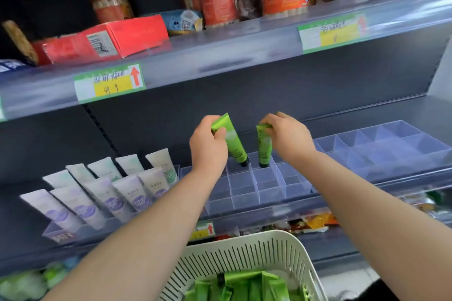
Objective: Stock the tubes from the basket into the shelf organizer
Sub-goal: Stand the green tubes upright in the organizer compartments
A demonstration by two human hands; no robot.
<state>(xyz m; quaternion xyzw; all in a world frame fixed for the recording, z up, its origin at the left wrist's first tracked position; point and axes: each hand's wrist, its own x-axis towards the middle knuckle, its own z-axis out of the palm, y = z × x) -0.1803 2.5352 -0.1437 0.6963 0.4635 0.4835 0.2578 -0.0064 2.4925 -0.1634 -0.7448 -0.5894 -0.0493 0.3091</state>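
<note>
My left hand (208, 142) grips a green tube (233, 144) by its crimped end, cap down and tilted, its black cap at a back cell of the clear shelf organizer (244, 193). My right hand (286, 134) pinches a second green tube (264, 148) by its top, held upright with its cap in the neighbouring back cell. Below, a white slotted basket (244, 252) holds several more green tubes (244, 286).
White and purple tubes (110, 193) fill the organizer section at the left. Another clear divided tray (391, 146) lies at the right. An upper shelf with red boxes (105, 39) and jars overhangs. Snack packets sit on the shelf below.
</note>
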